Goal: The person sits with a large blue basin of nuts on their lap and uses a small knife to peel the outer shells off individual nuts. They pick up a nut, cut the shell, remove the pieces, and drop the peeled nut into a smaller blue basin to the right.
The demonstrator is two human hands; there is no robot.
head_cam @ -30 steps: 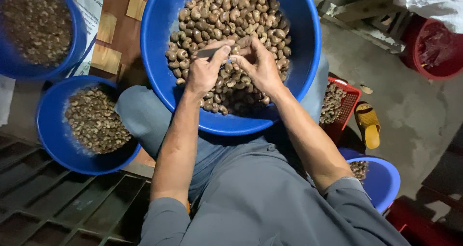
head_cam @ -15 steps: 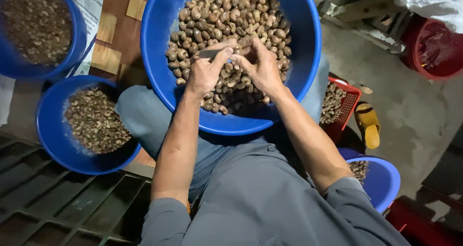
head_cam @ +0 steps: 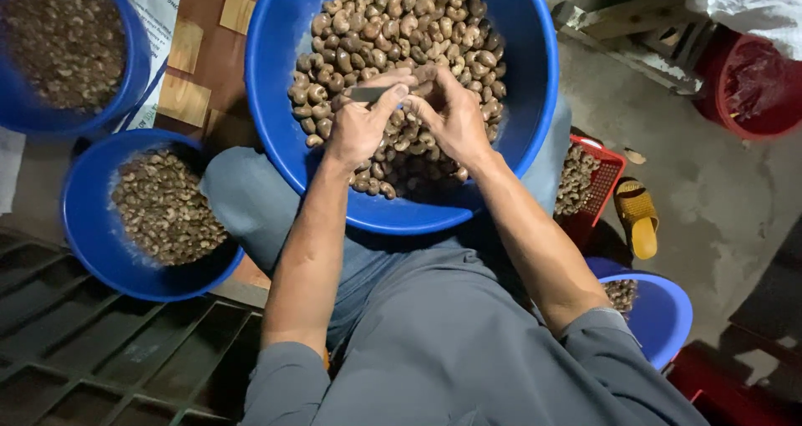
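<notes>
Far left, a blue tub point(head_cam: 138, 67) of dark shell bits, cut off by the frame edge. Below it a smaller blue bowl point(head_cam: 88, 225) with brownish shell pieces, sitting by the person's left knee. Dark metal grating point(head_cam: 100, 367) along the bottom left. Wooden blocks point(head_cam: 185, 100) lie on a brown board between the tubs.

Centre: big blue basin point(head_cam: 535, 83) on the lap, full of nuts point(head_cam: 401, 25). Left hand point(head_cam: 361, 127) over the pile, fingers closed around a small metal blade point(head_cam: 369, 94). Right hand point(head_cam: 451, 113) touching the left, fingers curled tight; whatever they pinch is hidden, likely a single nut, cannot tell. Both hands block the nuts underneath.

Right: red mesh basket point(head_cam: 603, 180) of nuts, partly behind the basin. Yellow sandal point(head_cam: 639, 219) on the concrete floor. Another blue bowl point(head_cam: 664, 317) by the right elbow. Red bucket point(head_cam: 764, 88) top right.
</notes>
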